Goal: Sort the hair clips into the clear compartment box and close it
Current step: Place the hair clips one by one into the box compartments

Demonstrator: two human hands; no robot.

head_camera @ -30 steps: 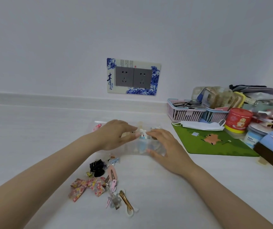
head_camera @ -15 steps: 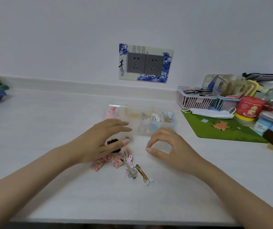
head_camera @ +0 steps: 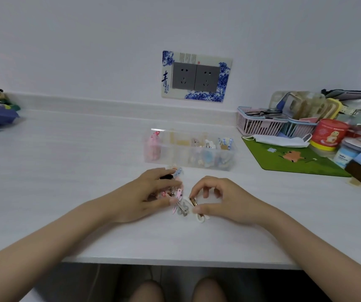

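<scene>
Left hand (head_camera: 151, 192): I rest fingers spread over loose hair clips (head_camera: 176, 182).
Right hand (head_camera: 221, 201): my fingers pinch the gold clip (head_camera: 193, 201).
Box (head_camera: 189, 149): open, beyond both.

The counter (head_camera: 87, 160) is white. The compartment box (head_camera: 189, 149) is clear, holding pink, blue and cream clips. A green mat (head_camera: 284, 159) lies right, beside a pink basket (head_camera: 260, 125) and red tub (head_camera: 330, 134). The socket plate (head_camera: 197, 76) shows blue floral patterning around grey.
</scene>
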